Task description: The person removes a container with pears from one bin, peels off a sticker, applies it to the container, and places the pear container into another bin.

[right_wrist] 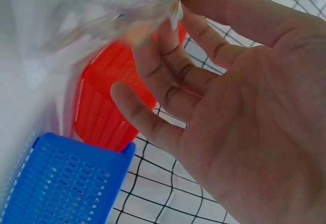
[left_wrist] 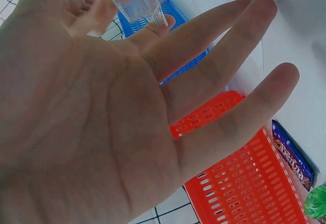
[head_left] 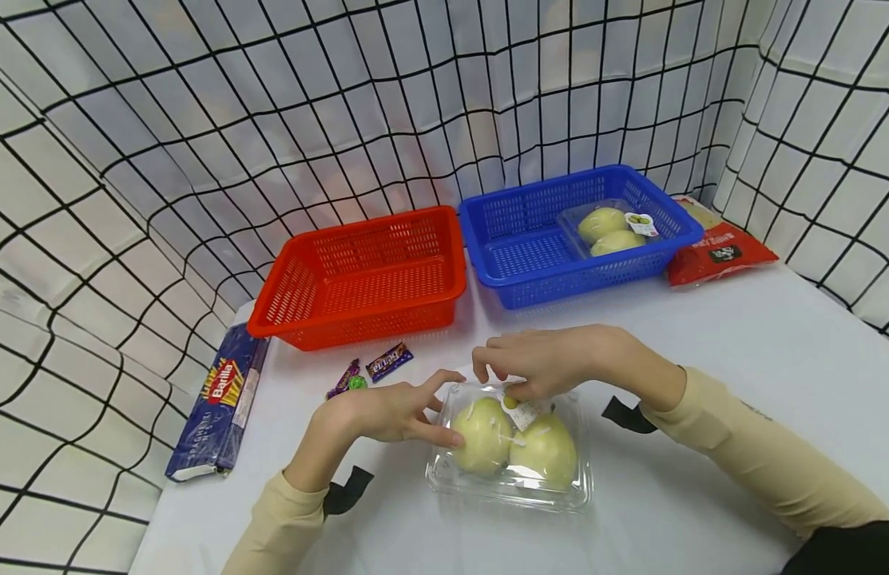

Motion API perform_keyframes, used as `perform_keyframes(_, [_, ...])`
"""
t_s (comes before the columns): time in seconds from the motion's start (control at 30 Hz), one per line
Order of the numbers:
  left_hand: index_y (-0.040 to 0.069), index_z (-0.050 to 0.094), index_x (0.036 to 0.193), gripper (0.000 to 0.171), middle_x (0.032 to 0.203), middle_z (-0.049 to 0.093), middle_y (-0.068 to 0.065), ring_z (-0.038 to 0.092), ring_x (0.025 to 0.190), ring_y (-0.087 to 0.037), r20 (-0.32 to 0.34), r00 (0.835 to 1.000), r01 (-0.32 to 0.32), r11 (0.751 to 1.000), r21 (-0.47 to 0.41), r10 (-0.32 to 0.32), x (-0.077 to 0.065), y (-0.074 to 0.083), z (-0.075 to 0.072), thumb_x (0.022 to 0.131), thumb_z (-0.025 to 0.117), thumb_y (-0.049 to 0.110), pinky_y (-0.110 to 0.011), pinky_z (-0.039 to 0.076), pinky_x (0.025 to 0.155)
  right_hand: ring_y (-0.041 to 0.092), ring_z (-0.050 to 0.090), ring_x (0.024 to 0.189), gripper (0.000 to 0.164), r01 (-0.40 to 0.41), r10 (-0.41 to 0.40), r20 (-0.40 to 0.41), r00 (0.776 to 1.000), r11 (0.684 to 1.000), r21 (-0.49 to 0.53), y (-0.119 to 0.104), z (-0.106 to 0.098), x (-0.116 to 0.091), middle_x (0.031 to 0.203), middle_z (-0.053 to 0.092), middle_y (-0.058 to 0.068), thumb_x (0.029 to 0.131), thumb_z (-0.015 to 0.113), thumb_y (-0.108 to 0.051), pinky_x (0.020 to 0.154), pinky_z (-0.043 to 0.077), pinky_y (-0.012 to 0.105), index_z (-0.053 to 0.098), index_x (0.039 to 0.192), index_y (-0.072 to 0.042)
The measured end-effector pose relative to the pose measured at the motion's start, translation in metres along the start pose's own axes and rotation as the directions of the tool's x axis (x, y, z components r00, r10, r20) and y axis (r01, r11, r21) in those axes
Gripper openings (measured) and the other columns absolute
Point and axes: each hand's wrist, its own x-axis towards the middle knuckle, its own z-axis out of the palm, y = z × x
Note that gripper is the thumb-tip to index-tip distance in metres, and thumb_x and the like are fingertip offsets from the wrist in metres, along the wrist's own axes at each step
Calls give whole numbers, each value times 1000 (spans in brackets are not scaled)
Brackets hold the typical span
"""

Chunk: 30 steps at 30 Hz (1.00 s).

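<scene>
A clear plastic fruit box [head_left: 512, 485] lies on the white table in the head view, holding two round, pale yellow-green fruits [head_left: 545, 454]. Its label [head_left: 521, 411] shows near the back edge. My left hand [head_left: 390, 411] is at the box's left side, thumb over the lid and forefinger at the back left corner. In the left wrist view its fingers are stretched out, and one fingertip [left_wrist: 165, 21] meets the clear plastic. My right hand [head_left: 541, 359] pinches the back edge by the label, thumb in front and fingers bent behind. The right wrist view blurs the plastic there.
Behind stand a red basket [head_left: 365, 323] and a blue basket [head_left: 559, 287], the latter with another fruit box [head_left: 604, 228] inside. A red packet [head_left: 724, 251] lies at right, a blue spaghetti box [head_left: 217, 399] at left. Small wrapped sweets [head_left: 390, 362] lie before the red basket. Black wire mesh surrounds the table.
</scene>
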Motion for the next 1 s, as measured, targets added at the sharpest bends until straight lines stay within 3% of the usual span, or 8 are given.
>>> perform_keyframes(0.27, [37,25,154,82,143,65,-9,67,122,-26,2,1000,-3,1000,2,3,1,-2,2,90,71,57,-48,57,102,15,53,102,24,1,-4,-60,998,999,-54,-1,2,0,111,59,0,97,67,-15,90,49,31,51,113,-21])
perform_keyframes(0.4, [36,24,155,83,143,64,-9,67,122,-27,-1,1000,-2,1000,6,2,1,-1,1,90,72,56,-49,57,101,15,45,104,24,-23,21,-13,1000,992,-127,-6,-1,-8,108,56,-3,93,72,-17,92,42,33,54,105,-25])
perform_keyframes(0.53, [34,24,156,84,143,64,-10,66,123,-28,-4,1000,-7,1000,2,7,1,0,-1,90,72,56,-49,57,102,14,44,103,22,-67,74,53,996,990,-123,-11,-5,-16,104,56,-8,88,76,-21,91,38,32,59,99,-30])
perform_keyframes(0.77, [31,25,155,84,143,64,-13,66,124,-30,-10,1000,-23,1000,-13,22,-1,0,0,91,71,56,-49,57,101,13,44,106,29,-90,102,101,990,989,-115,-13,-9,-19,105,54,-11,87,77,-23,96,38,35,56,107,-29])
perform_keyframes(1.0, [30,24,157,85,144,63,-12,66,125,-29,-1,1000,-12,1000,-16,12,2,0,0,91,72,55,-49,56,103,13,44,108,36,-82,90,94,992,993,-84,-10,-5,-18,111,52,-8,88,76,-29,96,38,34,50,112,-25])
